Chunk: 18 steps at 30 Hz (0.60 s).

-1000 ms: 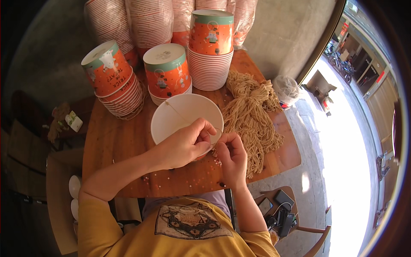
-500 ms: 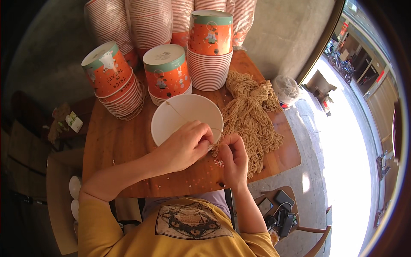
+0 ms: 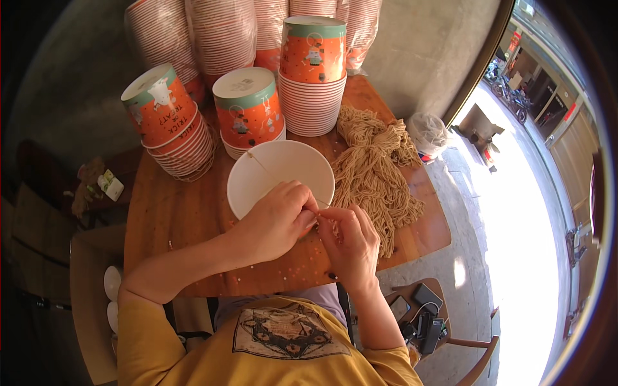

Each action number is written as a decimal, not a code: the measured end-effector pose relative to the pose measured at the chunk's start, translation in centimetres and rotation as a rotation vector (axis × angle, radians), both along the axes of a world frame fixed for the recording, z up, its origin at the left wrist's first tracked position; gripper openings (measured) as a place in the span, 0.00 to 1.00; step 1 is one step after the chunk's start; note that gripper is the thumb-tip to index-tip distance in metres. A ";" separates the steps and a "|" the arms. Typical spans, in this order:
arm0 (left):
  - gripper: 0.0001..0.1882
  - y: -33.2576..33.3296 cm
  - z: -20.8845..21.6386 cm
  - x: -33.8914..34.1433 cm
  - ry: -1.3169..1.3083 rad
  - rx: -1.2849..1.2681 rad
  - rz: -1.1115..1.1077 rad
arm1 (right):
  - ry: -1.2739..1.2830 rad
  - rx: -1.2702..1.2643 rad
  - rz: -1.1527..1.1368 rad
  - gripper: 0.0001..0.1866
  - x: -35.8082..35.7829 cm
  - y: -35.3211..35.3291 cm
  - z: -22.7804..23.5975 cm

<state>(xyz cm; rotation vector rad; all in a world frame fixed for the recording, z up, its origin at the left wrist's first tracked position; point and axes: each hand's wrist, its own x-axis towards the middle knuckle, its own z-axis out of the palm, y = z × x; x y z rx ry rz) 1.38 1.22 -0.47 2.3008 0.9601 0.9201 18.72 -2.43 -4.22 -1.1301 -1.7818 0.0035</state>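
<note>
Okay so near the front edge of the surface (image 3: 174,225), the left hand (image 3: 277,219) and right hand (image 3: 354,241) meet at the near rim of a white-lined paper tub (image 3: 296,161). Both sets of fingers are pinched together on a thin cord (image 3: 261,166), which also runs over to the tub's far-left rim. Tan yarn (image 3: 373,170) sprawls just beside it, toward the right edge. Further back: upside-down orange tub stacks (image 3: 248,122), then plastic-wrapped stacks (image 3: 222,38) by the far edge.
</note>
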 end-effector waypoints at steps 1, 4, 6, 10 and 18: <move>0.05 0.0 -0.1 0.1 0.007 0.071 0.012 | -0.001 0.000 0.000 0.13 0.1 0.0 0.1; 0.07 -0.2 -0.1 0.1 0.010 0.142 0.022 | -0.021 -0.011 0.007 0.11 0.0 0.0 0.1; 0.08 -0.3 -0.2 0.0 0.045 0.205 0.033 | -0.040 -0.030 -0.039 0.10 -0.2 -0.1 -0.2; 0.09 -0.1 -0.6 -0.3 0.106 0.314 0.058 | 0.009 -0.111 -0.031 0.10 -0.5 -0.6 -0.9; 0.11 -1.0 0.9 -2.0 0.099 0.043 0.001 | -0.095 -0.204 0.083 0.11 3.5 -0.7 0.8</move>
